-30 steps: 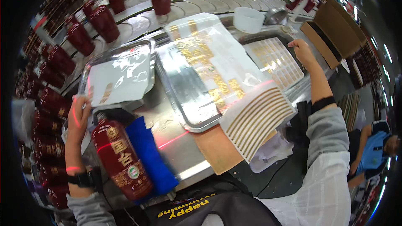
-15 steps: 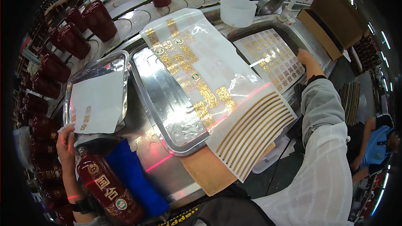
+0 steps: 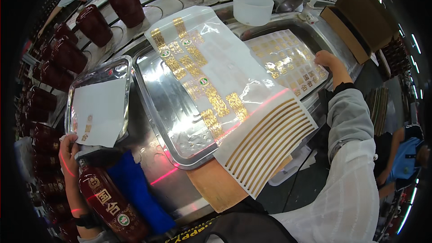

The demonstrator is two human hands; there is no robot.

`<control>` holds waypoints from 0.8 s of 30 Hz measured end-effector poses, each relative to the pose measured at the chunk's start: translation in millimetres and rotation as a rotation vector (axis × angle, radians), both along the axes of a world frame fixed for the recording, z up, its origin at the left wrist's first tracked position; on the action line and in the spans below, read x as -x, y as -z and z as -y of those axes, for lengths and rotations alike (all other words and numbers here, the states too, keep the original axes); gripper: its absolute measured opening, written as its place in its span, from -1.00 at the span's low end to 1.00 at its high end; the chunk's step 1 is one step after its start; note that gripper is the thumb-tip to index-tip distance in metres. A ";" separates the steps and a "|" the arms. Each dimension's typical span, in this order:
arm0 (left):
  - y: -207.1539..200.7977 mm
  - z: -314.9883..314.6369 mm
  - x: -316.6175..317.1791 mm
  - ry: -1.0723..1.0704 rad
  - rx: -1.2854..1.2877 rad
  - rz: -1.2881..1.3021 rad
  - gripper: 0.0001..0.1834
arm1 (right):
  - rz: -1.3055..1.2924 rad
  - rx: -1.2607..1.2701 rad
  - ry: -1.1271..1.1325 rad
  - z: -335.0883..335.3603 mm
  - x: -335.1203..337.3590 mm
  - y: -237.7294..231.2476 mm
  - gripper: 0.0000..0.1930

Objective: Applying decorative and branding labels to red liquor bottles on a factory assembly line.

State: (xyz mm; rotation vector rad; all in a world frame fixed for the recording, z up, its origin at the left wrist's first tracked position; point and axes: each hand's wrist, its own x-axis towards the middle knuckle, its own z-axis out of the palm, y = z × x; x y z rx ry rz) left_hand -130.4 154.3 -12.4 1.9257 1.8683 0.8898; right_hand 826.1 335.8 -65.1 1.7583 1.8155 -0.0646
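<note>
Gold characters (image 3: 104, 195) mark the red bottle (image 3: 118, 213) near the left hand (image 3: 68, 147), half-closed at the corner of a white sheet (image 3: 101, 108); also the label sheet (image 3: 288, 58) beside the curled right hand (image 3: 327, 59); whether either grips, I cannot tell.

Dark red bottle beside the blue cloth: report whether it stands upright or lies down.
Lying down: the dark red bottle shows its long side, decorated front facing up, neck pointing away from the person.

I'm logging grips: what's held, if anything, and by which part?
Cannot be told: left hand is at white sheet's near corner, right hand at decal sheet's right edge.
</note>
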 end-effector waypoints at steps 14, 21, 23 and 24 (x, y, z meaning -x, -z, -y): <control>-23.7 -3.9 -41.0 0.150 -0.207 -0.371 -0.91 | -0.871 -0.420 0.432 45.9 146.9 -155.8 -0.84; -24.5 -11.6 -38.2 0.098 -0.273 -0.385 -0.93 | -1.009 -0.455 0.277 59.5 176.5 -228.7 -0.83; -28.5 -10.4 -33.7 0.065 -0.299 -0.339 -0.91 | -1.007 -0.442 0.274 67.6 213.4 -251.8 -0.81; -29.3 -11.1 -31.3 0.049 -0.315 -0.311 -0.90 | -1.043 -0.426 0.245 71.4 229.3 -262.7 -0.80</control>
